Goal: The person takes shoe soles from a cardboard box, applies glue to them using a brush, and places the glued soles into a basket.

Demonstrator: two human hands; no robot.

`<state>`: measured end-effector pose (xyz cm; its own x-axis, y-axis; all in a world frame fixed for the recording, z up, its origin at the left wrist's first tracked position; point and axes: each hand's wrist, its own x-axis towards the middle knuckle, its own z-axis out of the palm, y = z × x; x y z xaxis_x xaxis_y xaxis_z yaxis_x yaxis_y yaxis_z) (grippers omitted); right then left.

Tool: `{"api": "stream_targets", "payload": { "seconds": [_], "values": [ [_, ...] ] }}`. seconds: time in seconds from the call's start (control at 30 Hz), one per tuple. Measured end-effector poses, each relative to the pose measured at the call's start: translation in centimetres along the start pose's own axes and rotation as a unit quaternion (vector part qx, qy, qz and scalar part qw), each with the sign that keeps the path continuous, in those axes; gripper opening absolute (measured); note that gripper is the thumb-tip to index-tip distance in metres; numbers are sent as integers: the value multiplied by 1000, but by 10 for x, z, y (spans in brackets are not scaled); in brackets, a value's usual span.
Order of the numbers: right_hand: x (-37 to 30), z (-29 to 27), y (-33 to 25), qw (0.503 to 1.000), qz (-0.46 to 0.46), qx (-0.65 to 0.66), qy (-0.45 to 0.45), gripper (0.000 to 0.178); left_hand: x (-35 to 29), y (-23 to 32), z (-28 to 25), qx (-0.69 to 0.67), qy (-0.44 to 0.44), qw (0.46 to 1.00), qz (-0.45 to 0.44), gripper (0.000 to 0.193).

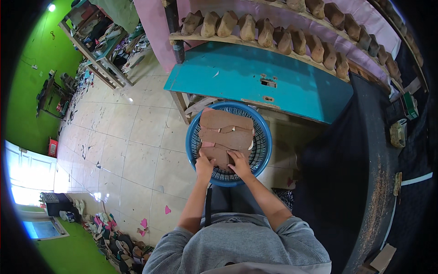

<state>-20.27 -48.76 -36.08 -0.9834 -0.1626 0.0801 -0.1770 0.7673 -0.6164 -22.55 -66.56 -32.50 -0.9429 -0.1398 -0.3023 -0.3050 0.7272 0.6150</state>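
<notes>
A round blue plastic basket [267,137] stands right in front of me, with brown, flat cut pieces [226,121] laid across its top. They look like shoe-sole material with wavy edges, and small pinkish patches show at the left. My left hand [204,165] grips the left side of the nearest brown piece [219,158], thumb on top. On that piece's right edge my right hand [240,164] is closed, fingers toward the far side. The undersides of both hands' grip are hidden.
Beyond the basket is a turquoise table [219,68] with a cut-out hole. Wooden shoe lasts [266,34] line the shelves above it. A dark cloth-draped bench [337,150] rises at my right. Shoes [121,249] are heaped at the lower left; scraps [144,223] dot the tiled floor.
</notes>
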Motion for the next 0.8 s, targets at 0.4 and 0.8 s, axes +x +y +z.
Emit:
{"api": "stream_targets", "payload": {
  "seconds": [0.4, 0.8],
  "values": [
    [-14, -80, -72, 985, 35, 39, 162, 27, -45, 50, -74, -99, 113, 971, 186, 17],
    [-71, -208, -176, 934, 3, -6, 358, 17, -108, 142, -137, -196, 7, 930, 311, 11]
  ]
}}
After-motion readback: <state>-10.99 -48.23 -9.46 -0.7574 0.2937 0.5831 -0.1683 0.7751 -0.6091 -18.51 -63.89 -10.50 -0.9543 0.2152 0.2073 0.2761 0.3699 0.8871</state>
